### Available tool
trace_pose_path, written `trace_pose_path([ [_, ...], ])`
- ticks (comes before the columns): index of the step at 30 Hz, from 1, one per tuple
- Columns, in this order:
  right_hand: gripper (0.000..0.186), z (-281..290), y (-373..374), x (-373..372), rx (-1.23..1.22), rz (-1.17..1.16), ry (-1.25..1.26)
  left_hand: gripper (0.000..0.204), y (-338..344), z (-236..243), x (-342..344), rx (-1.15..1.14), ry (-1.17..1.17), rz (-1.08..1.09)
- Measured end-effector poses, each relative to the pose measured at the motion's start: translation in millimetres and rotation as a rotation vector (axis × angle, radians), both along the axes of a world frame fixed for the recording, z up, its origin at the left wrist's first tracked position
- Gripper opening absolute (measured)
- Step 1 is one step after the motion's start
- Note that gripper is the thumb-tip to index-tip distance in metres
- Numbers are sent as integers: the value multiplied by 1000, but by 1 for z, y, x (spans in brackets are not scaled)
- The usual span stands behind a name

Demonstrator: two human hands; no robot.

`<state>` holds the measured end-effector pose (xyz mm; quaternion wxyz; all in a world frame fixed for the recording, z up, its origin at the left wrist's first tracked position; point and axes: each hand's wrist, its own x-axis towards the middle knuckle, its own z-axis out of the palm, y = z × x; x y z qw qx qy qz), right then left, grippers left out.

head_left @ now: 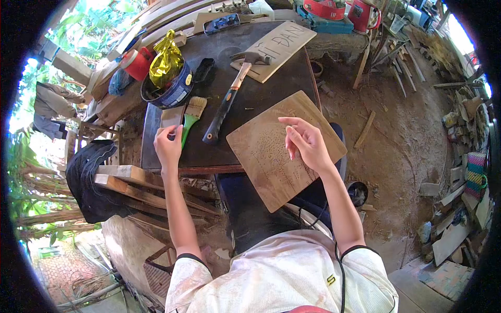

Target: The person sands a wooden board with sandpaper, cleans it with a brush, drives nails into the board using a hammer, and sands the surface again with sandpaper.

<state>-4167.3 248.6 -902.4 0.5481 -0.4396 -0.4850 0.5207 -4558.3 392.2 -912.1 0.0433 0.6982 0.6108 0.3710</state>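
Note:
A square wooden board point(250, 172) with rounded corners lies tilted at the table's near right edge, partly over my lap. Many small dark dots cover its middle. Over its right part hovers my right hand point(308, 143), index finger stretched out, with nothing visible in it. My left hand point(168, 148) is closed at the table's left side, fingers curled beside a paintbrush point(191, 120) with a green handle; what it holds, if anything, is hidden. Just beyond its fingers lies a flat brownish piece point(172, 117). A hammer point(233, 94) with a black grip rests between brush and board.
On the dark table point(209, 57) stand a round blue tub point(175, 94) holding a gold foil bag point(166, 60), and a lettered board point(284, 49) under the hammer's head. Timber beams point(130, 180) with a dark cloth point(91, 180) jut out at left. Wood scraps point(454, 240) lie at right.

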Motion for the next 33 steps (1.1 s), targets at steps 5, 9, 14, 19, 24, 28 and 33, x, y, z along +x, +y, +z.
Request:
trace_pose_path([
  [5,40,-1,-3,4,-36,20,-25,10,-25,29,40,228,-23,-72],
  [9,59,11,-8,-6,91,-48,-95,13,-80,62,86,352,69,-337],
  [14,67,42,-13,-26,703,-52,-1008,26,-125,51,125,297,-73,-687],
  [19,61,11,-25,-32,552,297,-808,38,-142,20,116,145,-166,-637],
  [24,55,12,3,6,489,163,-1214,109,-153,-5,102,-125,2,-555],
  [28,67,13,7,-11,252,-181,-1412,112,-154,-23,98,-141,67,-544],
  [33,77,-4,-4,-24,444,297,-1414,130,-156,-20,105,-131,145,-558],
])
